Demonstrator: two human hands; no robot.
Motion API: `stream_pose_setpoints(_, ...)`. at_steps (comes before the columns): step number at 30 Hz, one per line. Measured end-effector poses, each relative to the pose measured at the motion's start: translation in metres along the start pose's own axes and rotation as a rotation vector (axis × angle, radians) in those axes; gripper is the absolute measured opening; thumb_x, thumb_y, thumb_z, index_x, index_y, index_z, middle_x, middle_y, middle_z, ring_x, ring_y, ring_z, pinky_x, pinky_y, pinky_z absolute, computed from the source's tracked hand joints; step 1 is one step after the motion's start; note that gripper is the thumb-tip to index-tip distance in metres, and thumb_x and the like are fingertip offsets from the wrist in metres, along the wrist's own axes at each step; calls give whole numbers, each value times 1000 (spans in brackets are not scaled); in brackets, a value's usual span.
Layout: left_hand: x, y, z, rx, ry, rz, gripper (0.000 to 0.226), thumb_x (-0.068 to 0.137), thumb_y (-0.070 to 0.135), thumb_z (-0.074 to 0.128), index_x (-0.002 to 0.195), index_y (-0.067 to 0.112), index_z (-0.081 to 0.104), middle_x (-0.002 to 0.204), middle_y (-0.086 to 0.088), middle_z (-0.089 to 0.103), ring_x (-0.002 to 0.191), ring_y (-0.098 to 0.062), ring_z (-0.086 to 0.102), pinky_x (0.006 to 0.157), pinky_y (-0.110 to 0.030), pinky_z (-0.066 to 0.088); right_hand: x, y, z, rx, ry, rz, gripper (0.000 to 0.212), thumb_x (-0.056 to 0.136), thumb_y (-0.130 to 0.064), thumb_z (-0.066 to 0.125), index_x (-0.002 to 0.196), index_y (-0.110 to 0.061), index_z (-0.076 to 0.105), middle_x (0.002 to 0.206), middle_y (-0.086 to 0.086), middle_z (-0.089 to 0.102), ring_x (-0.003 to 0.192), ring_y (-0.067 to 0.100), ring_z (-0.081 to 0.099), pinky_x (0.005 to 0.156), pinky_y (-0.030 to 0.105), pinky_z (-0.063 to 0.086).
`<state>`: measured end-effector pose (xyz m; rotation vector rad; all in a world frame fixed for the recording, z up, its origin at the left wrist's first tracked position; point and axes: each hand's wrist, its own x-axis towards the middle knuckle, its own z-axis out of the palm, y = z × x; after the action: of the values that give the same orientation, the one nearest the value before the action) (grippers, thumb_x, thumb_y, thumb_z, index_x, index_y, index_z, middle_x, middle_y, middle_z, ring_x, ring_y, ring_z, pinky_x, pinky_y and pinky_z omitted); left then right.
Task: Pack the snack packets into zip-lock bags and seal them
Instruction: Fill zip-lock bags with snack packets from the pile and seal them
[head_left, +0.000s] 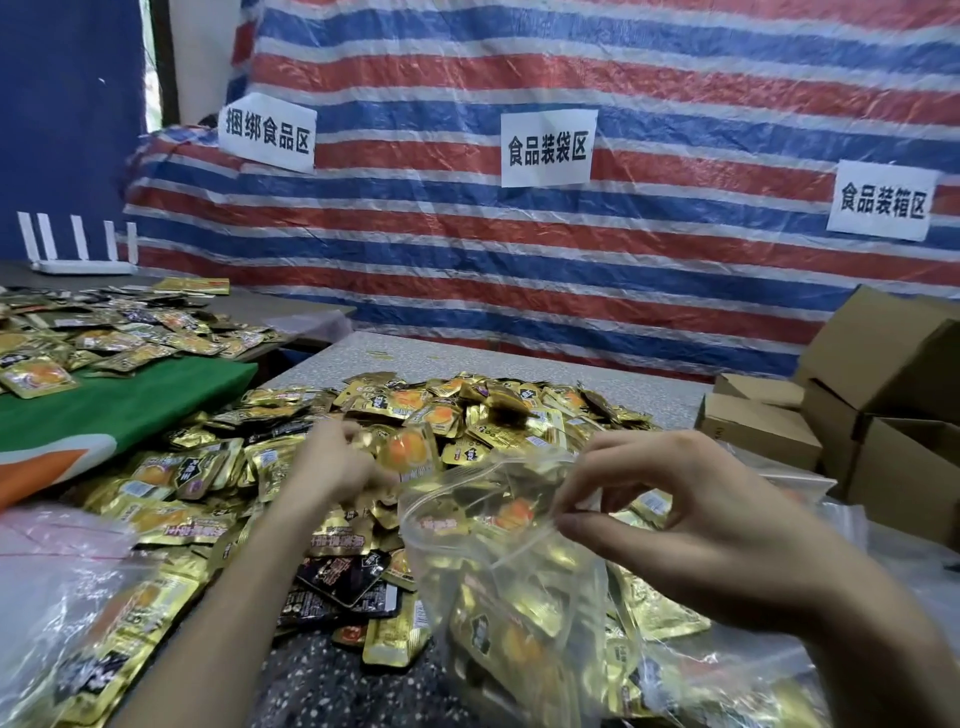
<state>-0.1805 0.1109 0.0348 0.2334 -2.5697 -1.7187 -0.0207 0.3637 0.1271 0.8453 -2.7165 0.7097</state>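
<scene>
Zip-lock bag (519, 587) sits lower centre-right of frame, partly on the heap. Its mouth gapes toward frame centre and its bottom runs off to the lower right, so the long axis is approx. diagonal.

Right hand (691, 525) pinches the bag's rim btw. thumb and forefinger, other fingers loosely curled, holding the mouth open. Left hand (332, 462), left of centre, curls on a gold packet (408, 449) w/ orange print, just beside the mouth. It's blurred, so grip detail is unclear.

My read: bag part full, zip not shut, so filling is in hand and sealing is yet to do. Big pile of packets (519, 410) on the table (415, 353) means much work left.

Another clear bag (57, 618) w/ packets at lower left; can't tell if sealed. Cardboard boxes (883, 374) at right edge.
</scene>
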Motion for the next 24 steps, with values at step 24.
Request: stream_pose_setpoints(24,-107,78,-6,119,-398,395,37,66,51,82,67,14,75,62,0,71,53,-7,61,50,-19,43,12,-1,17,-56,126,-23,11,90,-39,69,89,-30,74,82,-13,62,74,8,61,65,44,53)
